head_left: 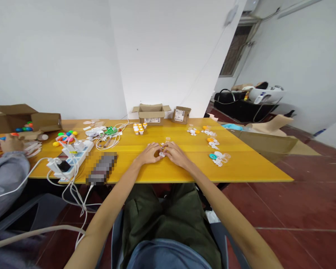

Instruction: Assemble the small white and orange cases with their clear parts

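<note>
My left hand [150, 153] and my right hand [176, 153] meet over the middle of the table, fingers curled inward. Between their fingertips is a small white plastic piece [161, 154], which both hands pinch; its exact kind is too small to tell. More white bits show between the fingers, partly hidden. Just beyond the hands lies a clear plastic cup-like piece [168, 138]. To the right are loose groups of white and clear parts, with an orange ring [210, 140] in one and a teal ring [213, 156] in another.
Several small white containers with yellow-orange tops [138, 129] stand near an open cardboard box [151, 114]. A smaller box [181, 114] is beside it. Leftward are a phone [103, 168], a cabled power strip [77, 158] and coloured balls [67, 136]. Another person's hand [13, 144] works at far left.
</note>
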{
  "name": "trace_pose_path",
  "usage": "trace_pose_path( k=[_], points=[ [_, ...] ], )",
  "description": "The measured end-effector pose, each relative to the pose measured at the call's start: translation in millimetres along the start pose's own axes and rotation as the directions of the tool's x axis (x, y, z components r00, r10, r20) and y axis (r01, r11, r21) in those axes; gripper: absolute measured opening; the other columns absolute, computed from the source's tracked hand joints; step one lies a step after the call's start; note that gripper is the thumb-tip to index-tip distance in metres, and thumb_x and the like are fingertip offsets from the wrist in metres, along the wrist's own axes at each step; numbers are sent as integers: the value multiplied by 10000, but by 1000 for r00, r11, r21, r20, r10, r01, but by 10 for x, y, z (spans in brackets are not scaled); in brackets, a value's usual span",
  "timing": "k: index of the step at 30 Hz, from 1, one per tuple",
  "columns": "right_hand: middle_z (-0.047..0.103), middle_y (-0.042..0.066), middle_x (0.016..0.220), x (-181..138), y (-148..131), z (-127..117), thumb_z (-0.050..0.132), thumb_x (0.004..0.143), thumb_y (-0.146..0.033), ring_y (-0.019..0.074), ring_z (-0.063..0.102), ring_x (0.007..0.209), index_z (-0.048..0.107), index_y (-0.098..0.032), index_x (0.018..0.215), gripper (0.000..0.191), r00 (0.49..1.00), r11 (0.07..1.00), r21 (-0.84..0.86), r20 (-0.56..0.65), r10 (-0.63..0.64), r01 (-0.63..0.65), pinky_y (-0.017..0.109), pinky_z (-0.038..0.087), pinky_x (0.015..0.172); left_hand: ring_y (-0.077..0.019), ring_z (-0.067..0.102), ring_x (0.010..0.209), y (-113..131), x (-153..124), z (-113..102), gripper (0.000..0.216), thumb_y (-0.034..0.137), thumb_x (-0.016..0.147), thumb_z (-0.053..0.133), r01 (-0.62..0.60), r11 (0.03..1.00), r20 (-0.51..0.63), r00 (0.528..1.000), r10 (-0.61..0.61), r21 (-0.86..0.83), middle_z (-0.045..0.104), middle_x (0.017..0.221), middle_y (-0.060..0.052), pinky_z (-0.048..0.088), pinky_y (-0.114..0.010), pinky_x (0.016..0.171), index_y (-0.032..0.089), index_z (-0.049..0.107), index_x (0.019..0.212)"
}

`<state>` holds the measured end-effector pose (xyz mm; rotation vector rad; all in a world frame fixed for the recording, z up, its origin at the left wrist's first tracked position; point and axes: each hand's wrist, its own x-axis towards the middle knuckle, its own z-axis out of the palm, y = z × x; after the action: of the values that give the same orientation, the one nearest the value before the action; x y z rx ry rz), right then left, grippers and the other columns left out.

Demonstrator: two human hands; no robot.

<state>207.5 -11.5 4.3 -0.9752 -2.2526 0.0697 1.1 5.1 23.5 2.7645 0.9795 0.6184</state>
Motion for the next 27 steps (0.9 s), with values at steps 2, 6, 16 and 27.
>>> trace_pose_path(
  k=[2,6,16,27],
  points=[
    [670,80,1122,-17,2,17,590,944,-192,246,592,1112,692,-256,883,135,1000,1000,-7,-16,1,-1,449,492,962,-263,577,1037,0,-3,-1,179,395,907,595,8,1000,4,1000,-8,-2,654,1028,-64,452,-433,959,244,631,995],
    [670,74,1113,-21,8,44,590,945,-191,244,589,1106,692,-256,884,135,1000,1000,-8,-27,9,-9,439,490,953,-265,578,1033,-6,-3,-1,190,407,914,589,15,1000,11,1000,-15,2,655,1028,-61,452,-436,958,251,632,1012],
    [672,78,1123,-21,7,52,585,943,-179,242,592,1098,695,-251,862,155,998,999,7,-27,48,-48,427,485,946,-260,575,1046,6,3,-10,169,393,917,582,7,1000,8,1000,-7,-8,651,1037,-61,443,-434,980,248,626,992],
    [673,83,1126,-20,-20,33,604,925,-153,253,590,1115,726,-256,876,167,999,999,-36,-18,35,-36,435,490,950,-265,570,1061,21,7,-23,163,371,902,588,7,1000,18,1000,-6,-7,649,1041,-63,436,-440,997,241,626,993]
  ],
)
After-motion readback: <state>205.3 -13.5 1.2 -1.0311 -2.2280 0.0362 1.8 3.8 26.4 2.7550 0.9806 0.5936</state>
